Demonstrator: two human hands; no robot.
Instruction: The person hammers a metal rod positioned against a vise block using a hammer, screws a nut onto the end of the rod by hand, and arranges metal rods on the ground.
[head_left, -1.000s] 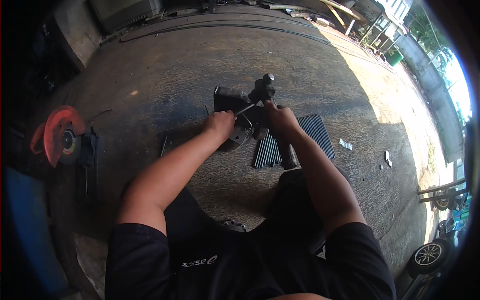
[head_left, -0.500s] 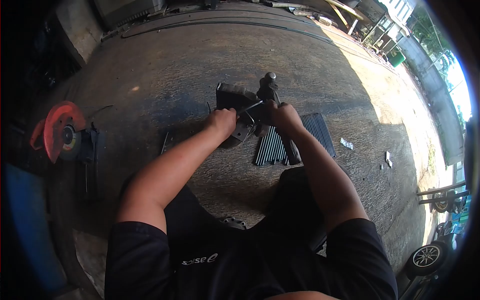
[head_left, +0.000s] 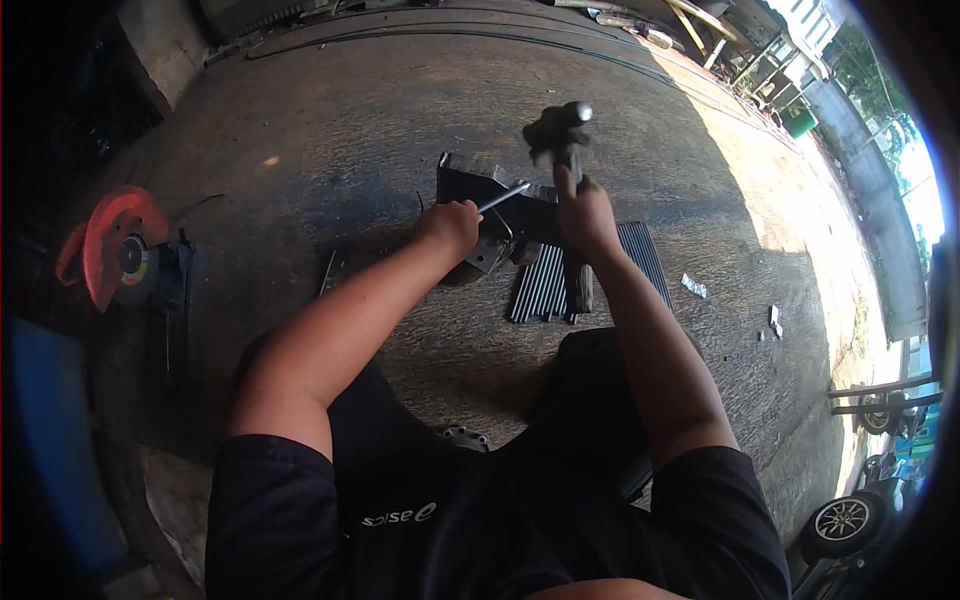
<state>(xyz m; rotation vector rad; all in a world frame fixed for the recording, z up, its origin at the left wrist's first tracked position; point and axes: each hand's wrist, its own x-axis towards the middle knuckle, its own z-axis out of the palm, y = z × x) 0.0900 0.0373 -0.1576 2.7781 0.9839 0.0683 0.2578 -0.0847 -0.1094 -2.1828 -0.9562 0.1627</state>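
Observation:
My left hand [head_left: 450, 228] is closed around a short metal rod [head_left: 505, 195], whose free end points up and to the right over a dark steel block [head_left: 465, 183]. Whether the rod touches the block I cannot tell. In my right hand [head_left: 587, 220] is a hammer [head_left: 560, 130], gripped by its handle, with the blurred head raised beyond the block and apart from the rod. Below the block, a row of cut metal rods [head_left: 541, 285] lies on the floor. More rods [head_left: 645, 255] lie to the right, partly hidden by my right forearm.
A red-guarded cutting machine [head_left: 125, 240] stands at the left. Long thin bars [head_left: 430, 36] lie across the far floor. Small pale scraps [head_left: 694, 287] are on the floor at the right, and a wheel [head_left: 842, 520] shows at the lower right.
My right hand has lifted the hammer up and to the right, away from the rod. My left hand keeps hold of the rod, nearly in the same place.

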